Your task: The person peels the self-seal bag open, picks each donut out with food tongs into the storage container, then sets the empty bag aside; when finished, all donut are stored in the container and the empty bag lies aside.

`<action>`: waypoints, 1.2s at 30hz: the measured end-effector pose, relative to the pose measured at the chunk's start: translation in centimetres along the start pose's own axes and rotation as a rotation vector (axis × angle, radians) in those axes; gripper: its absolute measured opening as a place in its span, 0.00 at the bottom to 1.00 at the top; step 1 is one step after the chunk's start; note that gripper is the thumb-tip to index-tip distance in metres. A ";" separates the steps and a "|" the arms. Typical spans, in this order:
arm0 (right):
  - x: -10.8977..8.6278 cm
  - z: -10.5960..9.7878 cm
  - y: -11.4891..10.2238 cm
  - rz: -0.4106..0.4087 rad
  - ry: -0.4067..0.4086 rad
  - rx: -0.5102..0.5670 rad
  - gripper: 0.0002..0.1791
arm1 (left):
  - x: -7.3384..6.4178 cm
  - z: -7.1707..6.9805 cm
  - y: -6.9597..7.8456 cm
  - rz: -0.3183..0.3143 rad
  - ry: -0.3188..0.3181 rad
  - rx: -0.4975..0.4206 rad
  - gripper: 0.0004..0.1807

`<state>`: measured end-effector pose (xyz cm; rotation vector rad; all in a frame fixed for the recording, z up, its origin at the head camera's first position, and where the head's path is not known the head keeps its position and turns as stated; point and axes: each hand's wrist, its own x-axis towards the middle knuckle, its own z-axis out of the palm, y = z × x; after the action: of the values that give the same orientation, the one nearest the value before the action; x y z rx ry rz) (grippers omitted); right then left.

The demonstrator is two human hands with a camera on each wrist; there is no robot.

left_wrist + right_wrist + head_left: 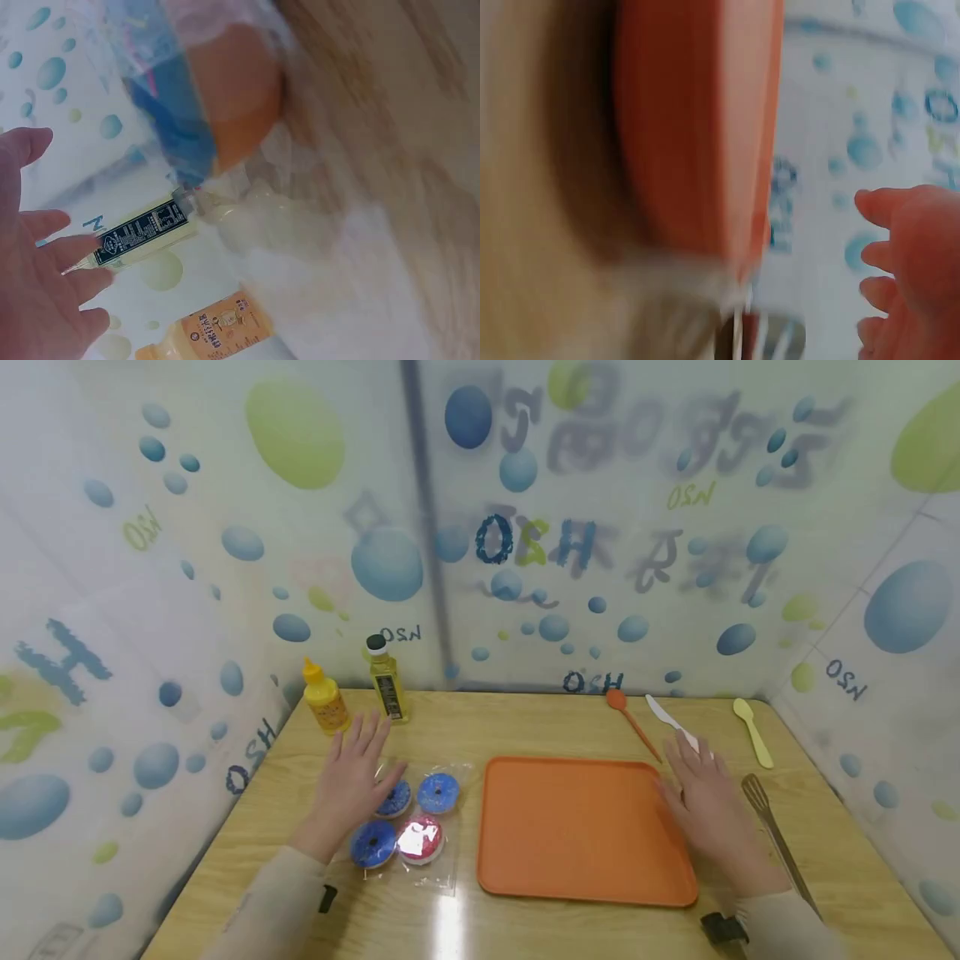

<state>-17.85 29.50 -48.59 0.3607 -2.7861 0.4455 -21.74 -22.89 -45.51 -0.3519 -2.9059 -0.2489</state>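
My left hand (352, 789) hovers with fingers spread over the upper left of several wrapped toy donuts, some blue-topped (438, 793) and one pink-topped (421, 839), in clear plastic. Nothing is in its grasp. Beyond its fingertips stand a yellow squeeze bottle (327, 703) and an oil bottle (387, 687) with a dark cap. My right hand (708, 806), fingers extended, is above the right edge of an orange tray (577, 831). It holds nothing and partly hides a white knife (667, 718). Both wrist views show the hands (45, 262) empty.
An orange-red spoon (617, 700) lies behind the tray. Toward the right are a pale yellow spoon (752, 732) and a brown utensil with a slotted or wire head (780, 839). Patterned sheets (525, 635) with bubbles enclose the wooden table (480, 722) at the back and sides.
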 end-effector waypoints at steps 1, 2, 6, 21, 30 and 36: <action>0.0 0.1 -0.9 -0.014 0.005 0.016 0.35 | -0.1 0.0 -0.1 0.007 0.007 -0.005 0.42; 0.0 0.3 -1.8 -0.029 0.008 0.032 0.33 | -0.2 0.1 -0.2 0.015 0.014 -0.012 0.41; 0.1 1.4 -5.2 -0.076 0.012 0.072 0.27 | -0.9 0.1 -0.8 0.056 0.040 -0.033 0.34; 2.0 3.7 -14.5 -0.208 -0.129 0.084 0.23 | -5.2 -2.1 -4.0 0.096 -0.106 -0.205 0.17; 2.6 5.4 -19.3 -0.324 -0.277 0.141 0.21 | -4.5 -2.6 -7.7 0.192 -0.297 -0.302 0.16; 2.9 5.9 -21.8 -0.369 -0.323 0.194 0.21 | -3.6 -2.6 -9.0 0.207 -0.390 -0.317 0.16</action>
<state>-15.67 6.88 -47.33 1.0545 -2.8860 0.6124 -20.09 -32.78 -45.08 -0.8317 -3.1683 -0.6786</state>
